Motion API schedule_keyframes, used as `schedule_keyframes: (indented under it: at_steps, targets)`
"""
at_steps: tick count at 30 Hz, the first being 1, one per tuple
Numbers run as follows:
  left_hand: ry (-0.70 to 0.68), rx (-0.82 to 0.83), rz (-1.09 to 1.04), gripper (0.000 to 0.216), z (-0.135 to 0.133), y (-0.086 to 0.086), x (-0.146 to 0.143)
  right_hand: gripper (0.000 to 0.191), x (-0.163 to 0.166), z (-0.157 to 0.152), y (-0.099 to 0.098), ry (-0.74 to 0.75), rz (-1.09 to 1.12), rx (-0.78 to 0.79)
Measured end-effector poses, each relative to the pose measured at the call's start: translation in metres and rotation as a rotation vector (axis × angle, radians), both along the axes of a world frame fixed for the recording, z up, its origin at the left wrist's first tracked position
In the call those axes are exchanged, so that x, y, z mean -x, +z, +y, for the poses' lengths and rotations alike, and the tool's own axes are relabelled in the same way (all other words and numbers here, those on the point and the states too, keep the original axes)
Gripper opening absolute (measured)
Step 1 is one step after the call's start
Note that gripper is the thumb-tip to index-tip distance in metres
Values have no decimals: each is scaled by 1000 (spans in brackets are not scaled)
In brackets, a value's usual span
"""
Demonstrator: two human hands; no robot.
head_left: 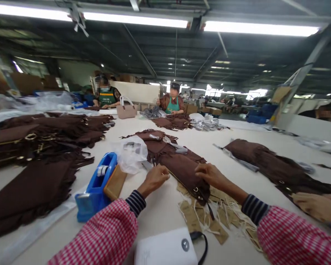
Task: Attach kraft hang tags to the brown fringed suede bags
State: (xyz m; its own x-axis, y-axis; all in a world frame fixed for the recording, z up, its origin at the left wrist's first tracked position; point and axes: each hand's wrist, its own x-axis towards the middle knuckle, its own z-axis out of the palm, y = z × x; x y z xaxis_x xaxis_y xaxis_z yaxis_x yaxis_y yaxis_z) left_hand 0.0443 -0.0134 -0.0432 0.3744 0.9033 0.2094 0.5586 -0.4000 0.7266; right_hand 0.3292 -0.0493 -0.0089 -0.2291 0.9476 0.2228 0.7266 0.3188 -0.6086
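Observation:
My left hand (155,178) rests curled on the white table (209,147), its fingertips pinched at the near left edge of a brown fringed suede bag (182,167). My right hand (211,175) lies knuckles-up with its fingers closed on the right edge of the same bag. The bag has metal eyelets at its near end. Several tan paper tags with strings (209,217) lie spread under and in front of it. What the left fingers pinch is too small to make out.
A blue tape dispenser (95,187) and a brown block (115,182) sit to my left beside a clear plastic bag (131,152). Piles of brown bags (35,147) cover the left; more (276,165) lie right. A white device (165,248) sits near. Two people (172,101) work opposite.

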Motion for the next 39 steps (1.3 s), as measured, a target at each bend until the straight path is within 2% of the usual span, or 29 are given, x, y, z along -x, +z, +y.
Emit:
schedule_keyframes:
  at_steps: [3,6,9,12,15,17,22,24,27,31,35,37,39]
  targets:
    - [81,-23,4,15,-1,-20,-6,16,19,9,-7,64,-29,-29]
    - [135,-74,-36,15,-1,-35,-4,15,45,40,-8,125,-54,-76]
    - [94,-132,-82,13,-3,-48,-3,16,80,92,-5,30,-215,-206]
    - [70,-161,-74,11,-7,-57,-4,30,122,153,3,-78,-361,-354]
    - [82,-168,-66,13,-8,-64,-8,47,162,206,10,-108,-408,-424]
    - [90,-169,-28,20,-6,-68,-11,51,182,232,6,-109,-440,-434]
    - [95,-108,196,29,6,-72,-18,35,196,258,-18,-86,-523,-396]
    - [91,-98,219,28,5,-69,-18,32,191,259,-16,-90,-541,-395]
    - [85,-146,141,23,-1,-65,-16,30,178,251,15,-127,-560,-418]
    - [127,-202,-62,24,-5,-65,-11,25,149,218,89,-217,-568,-467]
    - [218,-5,-372,36,1,-59,-6,22,102,163,157,-275,-565,-505]
    - [205,96,-566,54,3,-53,-2,21,75,134,181,-253,-484,-487]
    - [161,199,-729,74,1,-45,0,21,48,106,195,-189,-332,-414]
